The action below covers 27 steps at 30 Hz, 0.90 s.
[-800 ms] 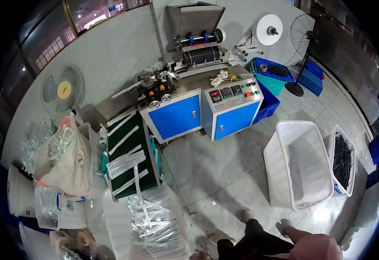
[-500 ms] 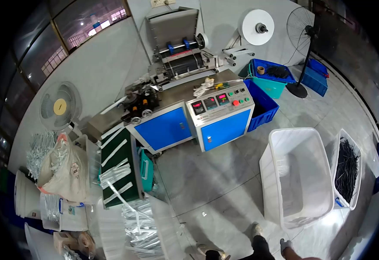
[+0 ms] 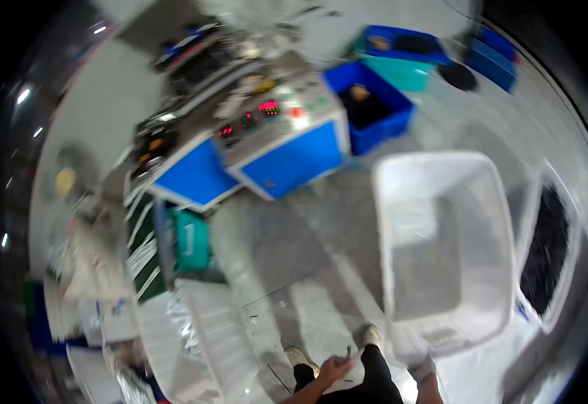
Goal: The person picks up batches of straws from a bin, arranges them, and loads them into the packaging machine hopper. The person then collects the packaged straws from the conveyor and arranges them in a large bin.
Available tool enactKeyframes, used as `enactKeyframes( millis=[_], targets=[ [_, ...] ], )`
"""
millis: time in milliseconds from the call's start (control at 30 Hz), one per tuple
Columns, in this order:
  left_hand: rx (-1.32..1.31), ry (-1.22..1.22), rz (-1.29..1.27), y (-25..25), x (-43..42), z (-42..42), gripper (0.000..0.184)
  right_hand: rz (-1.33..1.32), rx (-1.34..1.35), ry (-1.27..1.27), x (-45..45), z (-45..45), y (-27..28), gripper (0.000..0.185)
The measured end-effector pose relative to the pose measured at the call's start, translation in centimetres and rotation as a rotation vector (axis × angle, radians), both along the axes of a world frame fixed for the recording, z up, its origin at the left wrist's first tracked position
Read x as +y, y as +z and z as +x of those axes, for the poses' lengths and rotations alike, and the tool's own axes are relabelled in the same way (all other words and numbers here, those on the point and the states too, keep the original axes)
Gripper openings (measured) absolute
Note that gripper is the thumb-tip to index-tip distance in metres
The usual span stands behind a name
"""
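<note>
Low in the middle of the head view, my left hand (image 3: 336,369) is closed, with a small dark piece sticking up from its fingers that I cannot make out. To its right, my right hand (image 3: 422,370) looks covered in grey and is at the near lower edge of a large white bin (image 3: 387,269). Blur hides its fingers, and whether it touches the bin is unclear. The inside of the bin shows only its pale walls and floor.
A machine with blue doors (image 3: 287,163) stands ahead. Left of it are a green conveyor (image 3: 144,232) and a white bin (image 3: 212,323) with shiny strips. A white tub of black pieces (image 3: 546,249) is at the right, and blue crates (image 3: 375,137) stand behind.
The view has swung down and right, so the machine sits higher and further left. My left hand has come into full view, and my right hand is now beside the large bin's near edge.
</note>
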State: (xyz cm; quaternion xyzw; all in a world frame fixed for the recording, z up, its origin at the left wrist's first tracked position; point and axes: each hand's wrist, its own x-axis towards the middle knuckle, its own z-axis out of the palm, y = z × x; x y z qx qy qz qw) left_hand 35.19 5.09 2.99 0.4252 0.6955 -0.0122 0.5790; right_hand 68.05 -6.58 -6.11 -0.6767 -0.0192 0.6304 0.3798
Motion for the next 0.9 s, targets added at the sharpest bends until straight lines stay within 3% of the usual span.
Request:
enactKeyframes(
  millis=[33,100,133,200,233,300,367,400,433,467,500,567,633,667,700,733,767,800,833,867,900],
  targets=[
    [-0.129,0.249,-0.147,-0.5,1.3,1.9,0.055,-0.136,0.459,-0.693,-0.9,0.0,-1.3,0.052],
    [-0.279,0.341,-0.007,-4.2,1.2,3.9,0.055,-0.253,0.233,-0.799,-1.6,1.2,-2.4,0.063],
    [-0.286,0.312,-0.027,-5.0,1.0,4.8,0.055,-0.367,0.070,-0.845,1.0,1.3,2.0,0.058],
    [-0.369,0.507,-0.469,-4.8,-1.1,6.6,0.043,-0.626,-0.260,-0.896,6.3,1.3,11.0,0.050],
    [-0.362,0.493,-0.487,-4.7,-1.4,7.3,0.043,-0.584,-0.331,-0.850,4.6,2.8,9.7,0.046],
    [-0.644,0.618,-0.714,-4.4,-1.0,9.0,0.052,-0.324,-0.142,-0.708,0.7,5.2,6.4,0.040],
    [-0.517,0.591,-0.609,-3.0,1.5,11.9,0.046,-0.446,-0.124,-0.569,1.0,5.9,5.5,0.029],
    [-0.449,0.511,-0.474,-4.9,1.0,11.8,0.042,-0.483,-0.177,-0.495,2.5,5.3,8.0,0.024],
    [-0.387,0.434,-0.339,-6.6,0.6,11.8,0.038,-0.344,-0.109,-0.548,1.3,5.0,7.6,0.025],
    [-0.326,0.387,-0.269,-4.1,1.3,12.4,0.033,-0.408,-0.095,-0.540,1.5,4.8,9.1,0.028],
    [-0.254,0.335,-0.184,-1.8,3.7,11.9,0.029,-0.380,-0.044,-0.529,1.2,3.7,8.3,0.030],
    [-0.140,0.174,0.061,-3.1,8.5,9.6,0.026,-0.313,-0.001,-0.519,4.5,1.1,8.6,0.028],
    [-0.054,0.036,0.207,-4.1,14.1,8.8,0.031,-0.123,0.147,-0.709,7.6,-0.5,7.6,0.031],
    [-0.033,-0.050,0.210,-3.5,19.1,9.4,0.035,-0.057,0.259,-0.579,11.0,0.3,10.0,0.033],
    [0.046,-0.228,0.476,-0.3,25.3,12.6,0.030,0.027,0.274,-0.594,15.2,1.2,10.7,0.033],
    [-0.100,-0.123,0.443,1.2,30.3,15.3,0.028,0.081,0.312,-0.618,18.5,2.2,9.2,0.032],
    [-0.243,-0.015,0.404,2.7,35.2,18.1,0.027,0.396,0.409,-0.700,22.7,3.8,6.6,0.029],
    [-0.395,-0.039,0.507,6.4,38.6,21.0,0.032,0.451,0.312,-0.656,27.1,5.4,8.3,0.036],
    [-0.578,-0.024,0.745,3.0,42.7,23.6,0.034,0.500,0.212,-0.616,31.4,7.1,10.2,0.047],
    [-0.579,0.021,0.874,7.2,42.6,26.7,0.034,0.738,0.181,-0.334,32.5,8.7,9.8,0.055],
    [-0.545,0.063,0.994,11.6,40.8,29.1,0.034,0.716,0.182,-0.470,36.2,10.6,7.0,0.058]
  ],
)
